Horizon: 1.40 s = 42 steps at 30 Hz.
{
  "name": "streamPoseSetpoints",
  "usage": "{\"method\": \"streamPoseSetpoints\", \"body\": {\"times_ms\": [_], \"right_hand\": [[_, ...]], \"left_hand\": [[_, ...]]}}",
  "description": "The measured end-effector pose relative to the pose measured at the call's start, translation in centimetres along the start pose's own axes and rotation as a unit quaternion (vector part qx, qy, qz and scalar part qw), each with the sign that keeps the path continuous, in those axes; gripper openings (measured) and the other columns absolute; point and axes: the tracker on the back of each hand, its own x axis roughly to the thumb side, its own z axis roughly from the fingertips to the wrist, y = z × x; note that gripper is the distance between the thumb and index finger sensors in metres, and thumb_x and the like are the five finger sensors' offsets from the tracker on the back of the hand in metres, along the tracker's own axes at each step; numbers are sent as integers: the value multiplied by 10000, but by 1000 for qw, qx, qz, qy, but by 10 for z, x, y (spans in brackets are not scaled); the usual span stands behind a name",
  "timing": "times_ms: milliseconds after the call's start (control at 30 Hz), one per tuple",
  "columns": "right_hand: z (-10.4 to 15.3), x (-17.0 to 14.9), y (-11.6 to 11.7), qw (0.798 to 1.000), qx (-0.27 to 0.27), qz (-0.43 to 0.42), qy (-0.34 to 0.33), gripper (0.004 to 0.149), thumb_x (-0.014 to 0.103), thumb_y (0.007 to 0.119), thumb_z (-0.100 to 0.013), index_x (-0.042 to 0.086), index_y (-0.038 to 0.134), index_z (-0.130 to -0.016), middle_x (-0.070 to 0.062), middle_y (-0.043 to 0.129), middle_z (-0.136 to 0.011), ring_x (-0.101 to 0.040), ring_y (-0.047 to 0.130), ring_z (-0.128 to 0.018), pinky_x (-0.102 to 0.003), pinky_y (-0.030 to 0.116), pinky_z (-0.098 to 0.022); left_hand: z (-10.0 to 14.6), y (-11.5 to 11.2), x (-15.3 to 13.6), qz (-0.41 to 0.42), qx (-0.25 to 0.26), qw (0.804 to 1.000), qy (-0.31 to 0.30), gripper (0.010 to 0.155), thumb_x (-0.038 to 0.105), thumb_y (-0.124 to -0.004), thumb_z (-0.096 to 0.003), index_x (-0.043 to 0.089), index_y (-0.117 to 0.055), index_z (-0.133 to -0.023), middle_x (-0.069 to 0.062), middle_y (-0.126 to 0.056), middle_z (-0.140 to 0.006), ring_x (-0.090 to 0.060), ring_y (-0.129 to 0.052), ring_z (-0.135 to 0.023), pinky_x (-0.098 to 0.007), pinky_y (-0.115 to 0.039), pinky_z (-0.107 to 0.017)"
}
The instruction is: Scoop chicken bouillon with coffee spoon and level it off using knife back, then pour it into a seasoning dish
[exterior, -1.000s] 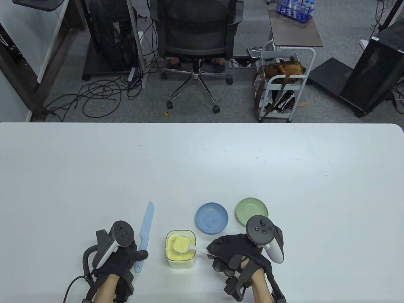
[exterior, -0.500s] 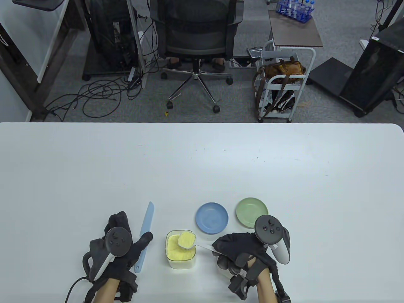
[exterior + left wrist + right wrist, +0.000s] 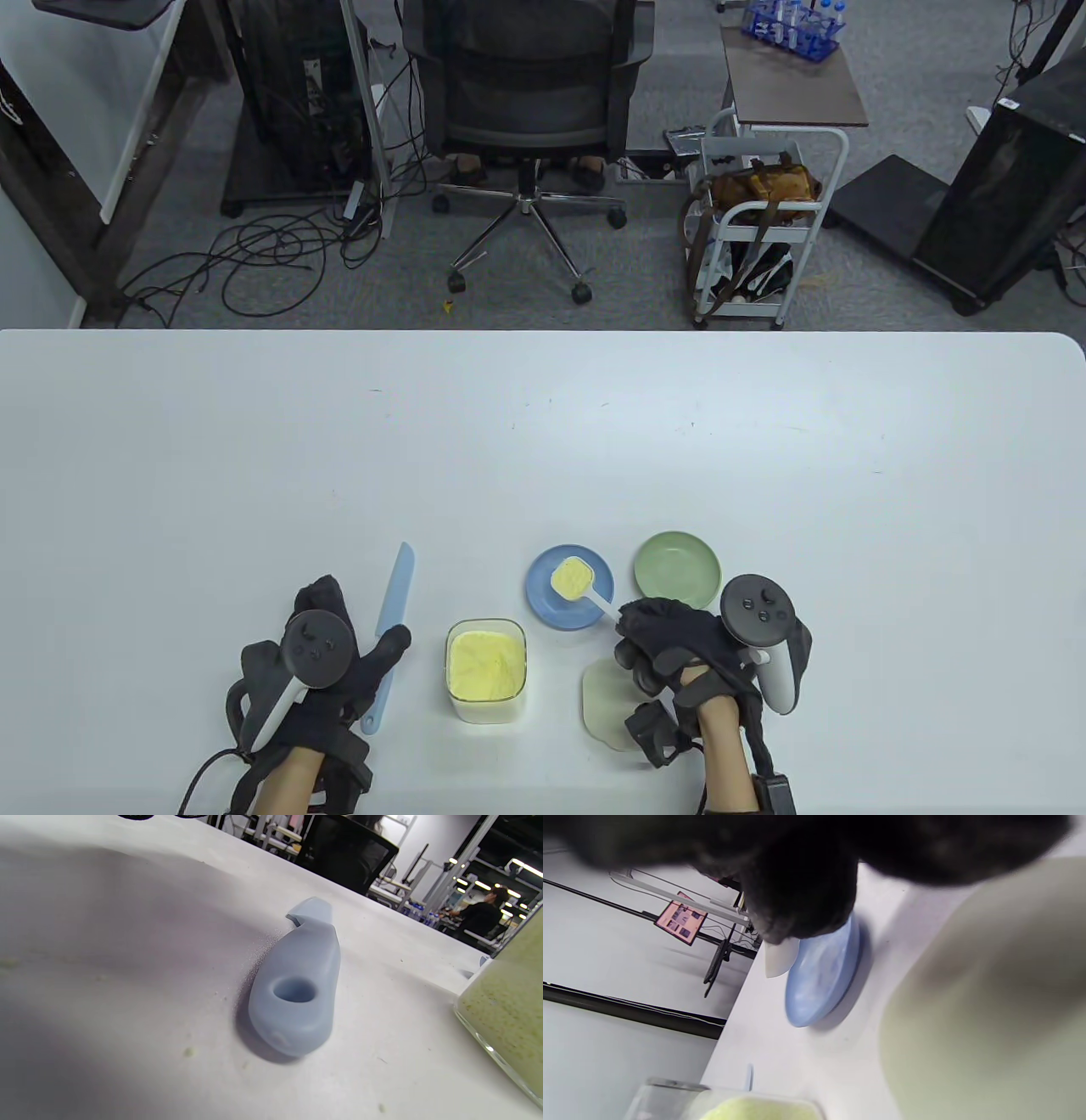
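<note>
two dishes [image 3: 569, 587], one knife [image 3: 392, 626], one spoon [image 3: 579, 582], one bouillon container [image 3: 485, 670], one lid [image 3: 604, 701], two gloved hands [image 3: 327, 671]

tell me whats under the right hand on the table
A pale, flat lid-like piece lies partly under the right hand. Its near-right part is covered by the glove, so its full shape can't be seen. The hand holds the spoon of bouillon over the blue dish.

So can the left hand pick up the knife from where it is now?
Probably yes. The left hand already rests beside the knife with a fingertip on its handle, and nothing lies between them; the bouillon container stands clear to the side.
</note>
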Motion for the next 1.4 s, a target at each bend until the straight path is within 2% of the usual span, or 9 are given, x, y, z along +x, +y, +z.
{"method": "streamPoseSetpoints", "body": {"times_ms": [167,433,533,700,967,1133,1233,1400], "right_hand": [[-3,-2,3,999,-24,42,6,423,193,798,-417,-38,734,-766,-280,879,-506,-69,932,-117,-407,826,-208],[1,5,6,994,-31,100,-5,452,147,813,-397,2,721,-815,-299,832,-605,-138,929,-217,-469,786,-304],[2,8,7,993,-30,110,-17,463,128,819,-390,27,716,-831,-295,812,-635,-169,919,-238,-495,766,-345],[8,17,7,986,-66,146,-46,466,82,822,-377,99,736,-835,-275,777,-670,-211,888,-251,-535,728,-405],[15,26,5,980,-97,162,-67,473,58,809,-373,128,739,-836,-258,761,-683,-221,861,-242,-547,713,-425],[16,23,-1,993,-53,77,-78,473,115,820,-366,38,734,-825,-281,815,-624,-174,923,-216,-504,780,-359],[18,20,-7,998,-11,26,-60,457,148,823,-381,-7,747,-804,-296,846,-566,-154,932,-168,-486,803,-313],[21,17,-13,997,59,29,-31,393,226,800,-423,-74,823,-676,-218,941,-311,-45,893,69,-393,870,-135]], "left_hand": [[0,-1,0,1,0,1000,-2,1081,791,-526,-399,96,-45,-1072,-271,-209,-1159,-484,-380,-1094,-634,-459,-733],[0,-1,0,6,1,1000,-5,1081,789,-525,-401,90,-43,-1069,-269,-216,-1159,-480,-388,-1094,-629,-472,-731],[0,-1,0,8,3,1000,-6,1083,789,-525,-400,87,-44,-1068,-268,-221,-1159,-483,-390,-1092,-628,-474,-730],[0,-1,0,10,3,1000,-8,1085,790,-524,-398,84,-41,-1067,-268,-226,-1159,-482,-391,-1092,-628,-475,-729],[0,-1,-1,13,3,1000,-9,1081,789,-523,-400,84,-47,-1068,-269,-232,-1160,-482,-396,-1091,-624,-479,-730],[0,-2,-1,14,2,1000,-10,1078,787,-523,-400,86,-53,-1070,-266,-238,-1160,-480,-400,-1090,-622,-482,-729],[0,-2,0,16,2,1000,-12,1075,786,-523,-400,87,-57,-1072,-266,-241,-1160,-481,-402,-1089,-620,-484,-729],[1,-2,3,45,8,998,-42,1075,793,-522,-392,104,-58,-1074,-255,-234,-1161,-474,-399,-1092,-622,-482,-730]]}}
